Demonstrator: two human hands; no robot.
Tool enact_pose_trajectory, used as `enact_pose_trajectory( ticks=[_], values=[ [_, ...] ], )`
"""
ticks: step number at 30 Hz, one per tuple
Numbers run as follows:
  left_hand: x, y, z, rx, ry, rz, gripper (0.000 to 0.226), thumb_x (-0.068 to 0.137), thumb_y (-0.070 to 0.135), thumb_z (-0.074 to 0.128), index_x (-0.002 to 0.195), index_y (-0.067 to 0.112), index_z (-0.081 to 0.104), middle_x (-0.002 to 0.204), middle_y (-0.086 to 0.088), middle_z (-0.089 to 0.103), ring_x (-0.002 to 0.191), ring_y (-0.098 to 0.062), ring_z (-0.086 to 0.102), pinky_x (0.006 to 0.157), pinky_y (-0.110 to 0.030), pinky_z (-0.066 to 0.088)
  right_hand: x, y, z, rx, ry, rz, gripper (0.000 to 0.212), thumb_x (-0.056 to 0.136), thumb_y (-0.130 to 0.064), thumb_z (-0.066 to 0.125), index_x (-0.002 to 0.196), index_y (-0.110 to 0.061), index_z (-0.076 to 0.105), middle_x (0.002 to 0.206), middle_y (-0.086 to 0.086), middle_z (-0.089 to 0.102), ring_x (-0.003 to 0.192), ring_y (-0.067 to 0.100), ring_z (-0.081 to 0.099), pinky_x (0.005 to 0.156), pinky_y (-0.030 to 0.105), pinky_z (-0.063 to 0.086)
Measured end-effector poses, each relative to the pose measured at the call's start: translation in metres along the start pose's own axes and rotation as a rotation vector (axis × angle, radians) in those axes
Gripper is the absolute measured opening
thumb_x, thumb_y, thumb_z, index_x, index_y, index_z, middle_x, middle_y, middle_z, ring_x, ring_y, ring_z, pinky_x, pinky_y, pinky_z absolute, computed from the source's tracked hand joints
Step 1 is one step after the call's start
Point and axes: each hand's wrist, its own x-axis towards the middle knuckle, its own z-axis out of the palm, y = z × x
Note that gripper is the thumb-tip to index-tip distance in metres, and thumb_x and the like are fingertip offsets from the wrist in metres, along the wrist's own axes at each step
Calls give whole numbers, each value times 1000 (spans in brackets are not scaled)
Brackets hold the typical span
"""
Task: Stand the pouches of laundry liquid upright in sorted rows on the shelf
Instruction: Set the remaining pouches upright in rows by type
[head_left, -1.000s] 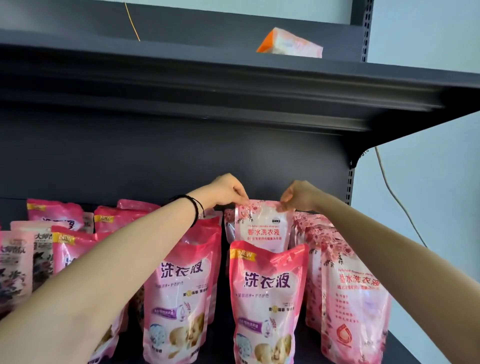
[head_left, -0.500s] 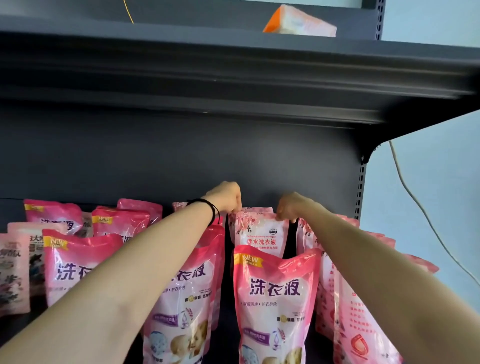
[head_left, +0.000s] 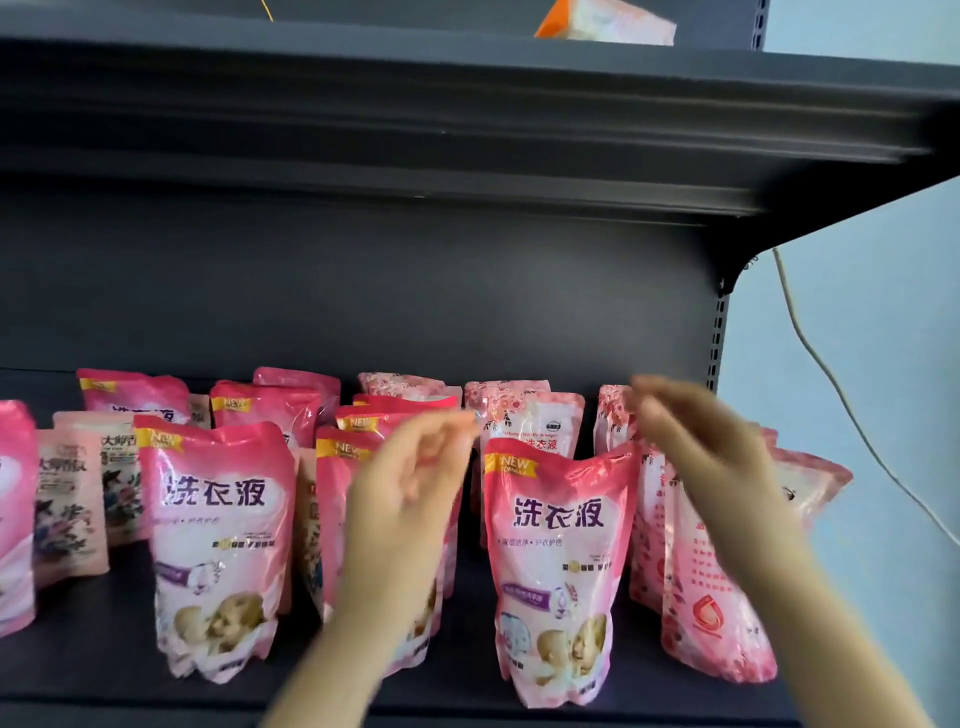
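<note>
On the dark shelf, sealed pink laundry-liquid pouches stand upright in rows, with paler floral pouches behind and to the right. Printed film hides their contents. Blurred, the left hand and right hand hover before them, fingers loosely curled, gripping nothing.
</note>
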Motion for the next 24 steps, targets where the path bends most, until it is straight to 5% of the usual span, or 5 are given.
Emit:
enact_pose_trajectory(
  ticks=[6, 8, 15, 21, 24],
  values=[
    [-76, -84, 41, 61, 20, -249, 58, 75, 70, 53, 126, 45, 43, 133, 25, 48, 118, 10, 49, 96, -13, 44, -105, 80, 37, 59, 110, 319, 80, 64, -49, 74, 135, -34, 43, 138, -10, 53, 126, 11, 53, 106, 41, 44],
    [-85, -100, 52, 97, -46, -291, 84, 61, 86, 51, 134, 45, 38, 136, 25, 47, 121, 10, 47, 101, -16, 42, -114, 98, 47, 109, 73, 407, 89, 54, -66, 76, 132, -33, 47, 123, -13, 65, 112, 5, 62, 97, 33, 52],
    [-86, -109, 49, 83, -24, -251, 70, 77, 57, 64, 135, 43, 29, 121, 54, 39, 117, 25, 39, 93, -4, 39, -113, 99, 57, 47, 9, 466, 19, 79, -23, 72, 96, -28, 64, 80, -10, 75, 75, 7, 71, 72, 24, 55],
    [-94, -116, 6, 243, 99, -309, 88, 56, 89, 44, 130, 42, 32, 135, 6, 51, 125, -14, 51, 95, -23, 48, -120, 92, 100, 106, -56, 432, 18, 81, -20, 73, 96, -25, 65, 82, -8, 75, 78, 10, 72, 74, 26, 56],
    [-98, -108, -22, 206, 128, -328, 85, 55, 89, 49, 127, 46, 34, 127, 6, 57, 102, 5, 62, 76, -4, 47, -130, 82, 125, 141, -82, 430, 22, 81, -25, 72, 101, -25, 64, 82, -5, 75, 77, 14, 72, 76, 33, 58]
  ],
)
